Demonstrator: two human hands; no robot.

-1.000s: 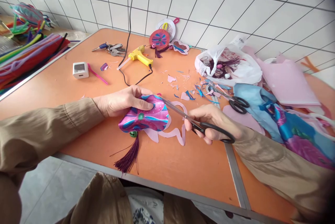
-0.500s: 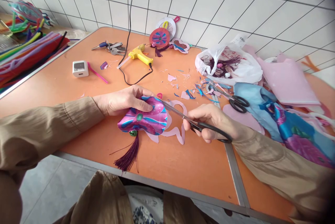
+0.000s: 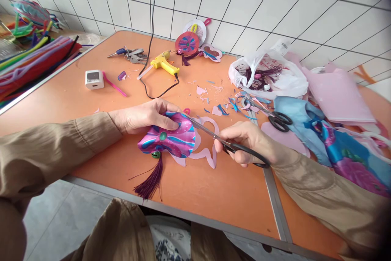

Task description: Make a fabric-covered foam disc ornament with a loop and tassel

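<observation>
My left hand (image 3: 152,116) grips the upper edge of a pink and blue fabric ornament (image 3: 180,139), thumb on top. A green bead marks the ornament's middle, and a green bell (image 3: 155,154) with a dark purple tassel (image 3: 152,180) hangs from its lower edge. In my right hand (image 3: 241,141) are black-handled scissors (image 3: 253,156), fingers through the handles. Their blades point left and reach the ornament's upper right edge, close to my left fingertips; the tips are hard to make out. Behind the ornament lies a cut-out pink sheet (image 3: 211,159) on the table.
A yellow glue gun (image 3: 165,64), keys (image 3: 136,55) and a white charger (image 3: 94,80) lie farther back. Finished-looking ornaments (image 3: 187,44) lean by the wall. To the right are scraps (image 3: 217,110), a second pair of scissors (image 3: 280,121), a plastic bag (image 3: 293,86) and blue fabric (image 3: 305,122).
Hardly anything differs. The view has shifted very slightly, while both hands, the ornament and the scissors keep almost the same position.
</observation>
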